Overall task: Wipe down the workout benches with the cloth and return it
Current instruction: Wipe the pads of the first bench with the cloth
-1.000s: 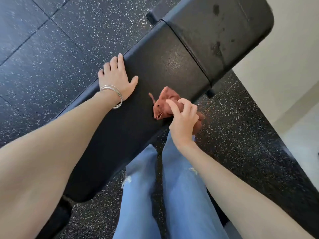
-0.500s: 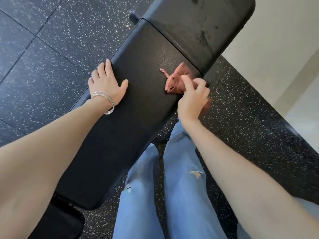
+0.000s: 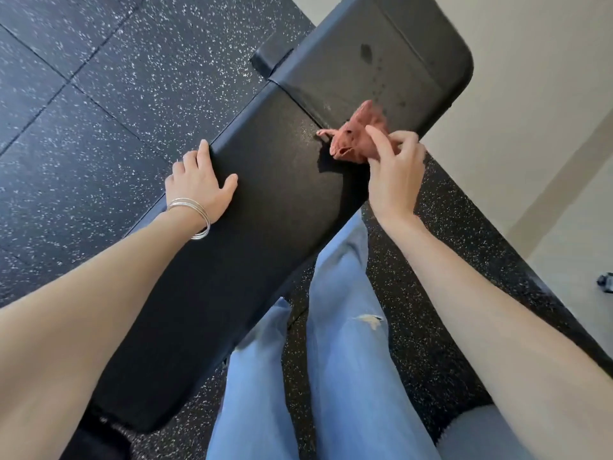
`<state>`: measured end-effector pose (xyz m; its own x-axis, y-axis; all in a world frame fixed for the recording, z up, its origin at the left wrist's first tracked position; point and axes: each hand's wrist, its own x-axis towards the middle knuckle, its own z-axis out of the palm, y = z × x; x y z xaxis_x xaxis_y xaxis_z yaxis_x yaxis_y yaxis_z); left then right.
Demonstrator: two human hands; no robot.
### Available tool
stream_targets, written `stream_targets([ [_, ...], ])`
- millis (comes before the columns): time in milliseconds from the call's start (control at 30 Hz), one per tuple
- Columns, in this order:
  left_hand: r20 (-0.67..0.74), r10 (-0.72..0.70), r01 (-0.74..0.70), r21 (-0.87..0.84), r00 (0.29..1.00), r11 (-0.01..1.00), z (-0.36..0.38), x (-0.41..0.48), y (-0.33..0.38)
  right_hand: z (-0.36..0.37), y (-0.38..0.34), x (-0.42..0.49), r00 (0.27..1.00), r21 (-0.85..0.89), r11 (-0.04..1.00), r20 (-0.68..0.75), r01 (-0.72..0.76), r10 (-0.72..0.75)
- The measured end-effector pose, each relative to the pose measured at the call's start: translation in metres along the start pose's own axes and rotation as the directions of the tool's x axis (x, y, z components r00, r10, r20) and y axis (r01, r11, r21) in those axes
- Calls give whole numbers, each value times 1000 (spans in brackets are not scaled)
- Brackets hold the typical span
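- a person stands beside a black bench (image 3: 265, 227) on a speckled floor (image 3: 99, 78), seen from above.
- the right hand (image 3: 393, 180) pinches a bunched reddish cloth (image 3: 356, 137) with curled fingers at the bench's near edge, by the seam between the two pads.
- the left hand (image 3: 199, 180) rests flat on the long pad, fingers straight and gripping nothing, fingertips at the far edge; thin bangles (image 3: 194, 212) circle the wrist.
- dark spots mark the upper pad (image 3: 381, 58).
- blue jeans (image 3: 345, 343) show below.
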<state>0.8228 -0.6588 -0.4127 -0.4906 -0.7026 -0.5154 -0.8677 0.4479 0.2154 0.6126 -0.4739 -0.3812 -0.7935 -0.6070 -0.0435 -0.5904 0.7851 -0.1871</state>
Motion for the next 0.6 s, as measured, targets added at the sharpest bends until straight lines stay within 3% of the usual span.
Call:
stream_targets([
  [133, -8, -62, 62, -17, 998, 998, 0, 15, 19, 18, 3, 47, 974, -115, 979, 169, 169, -149],
  [367, -28, -133, 132, -39, 991, 991, -7, 44, 68, 6, 38, 103, 883, -201, 861, 155, 467, -443],
  [467, -38, -108, 106, -59, 993, 993, -12, 63, 95, 4, 48, 164, 905, -198, 885, 161, 421, -395],
  [600, -45, -161, 157, -82, 986, 984, -14, 82, 129, 6, 45, 206, 987, -141, 978, 66, 152, -144],
])
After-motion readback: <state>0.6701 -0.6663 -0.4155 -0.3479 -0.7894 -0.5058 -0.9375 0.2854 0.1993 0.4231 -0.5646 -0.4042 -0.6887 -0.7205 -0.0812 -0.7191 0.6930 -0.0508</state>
